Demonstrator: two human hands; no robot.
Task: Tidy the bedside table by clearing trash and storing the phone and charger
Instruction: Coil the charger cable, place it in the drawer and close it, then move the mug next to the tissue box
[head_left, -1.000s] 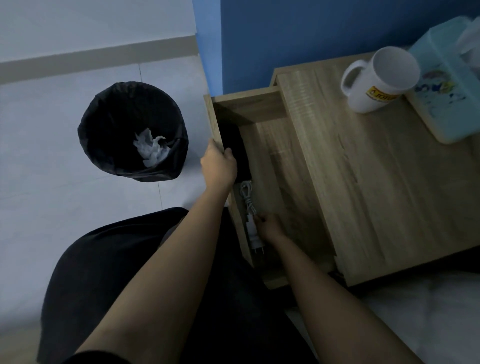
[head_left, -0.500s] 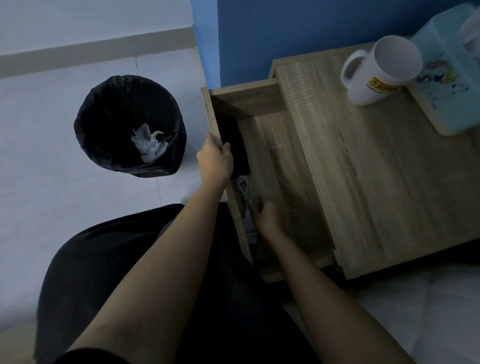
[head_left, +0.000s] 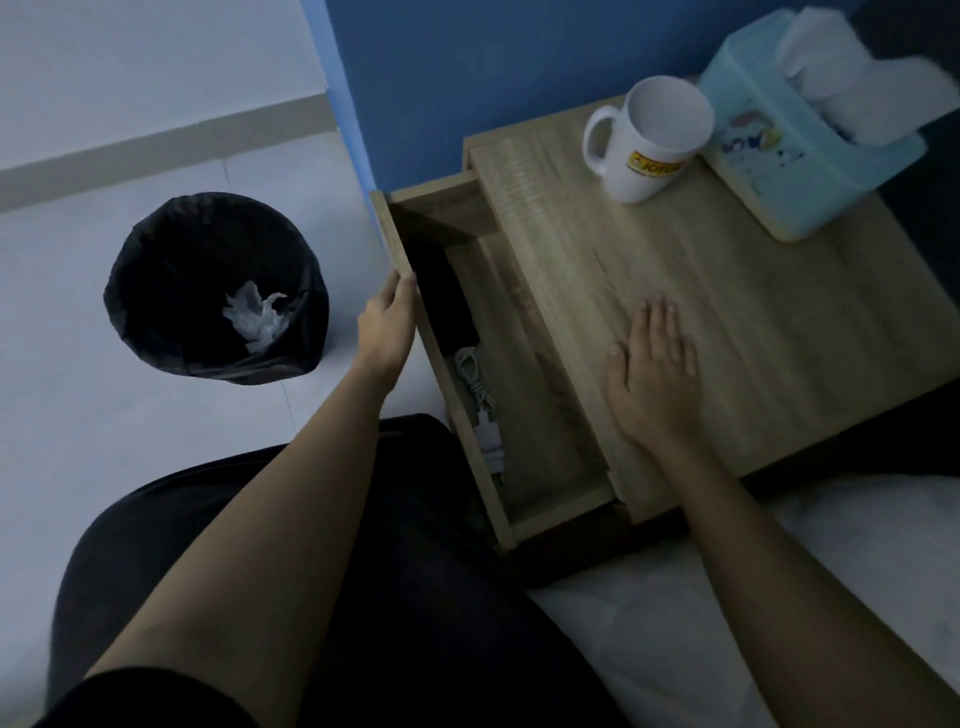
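The wooden bedside table (head_left: 779, 322) has its drawer (head_left: 540, 374) pulled out to the left. Inside the drawer, along its front panel, lie a black phone (head_left: 444, 296) and a white charger with its coiled cable (head_left: 480, 405). My left hand (head_left: 387, 327) grips the top edge of the drawer front, beside the phone. My right hand (head_left: 649, 374) lies flat, fingers spread, on the table top and holds nothing. A black-lined trash bin (head_left: 171, 270) stands on the floor to the left with crumpled white tissue (head_left: 254, 314) in it.
A white mug (head_left: 649, 140) and a light-blue tissue box (head_left: 810, 150) stand at the back of the table top. A blue wall rises behind the table. White bedding (head_left: 857, 545) lies at the lower right, and my dark-clothed lap is below the drawer.
My right hand let go of the charger, left the drawer and came to rest flat on the table top. My left hand has kept its hold on the drawer front.
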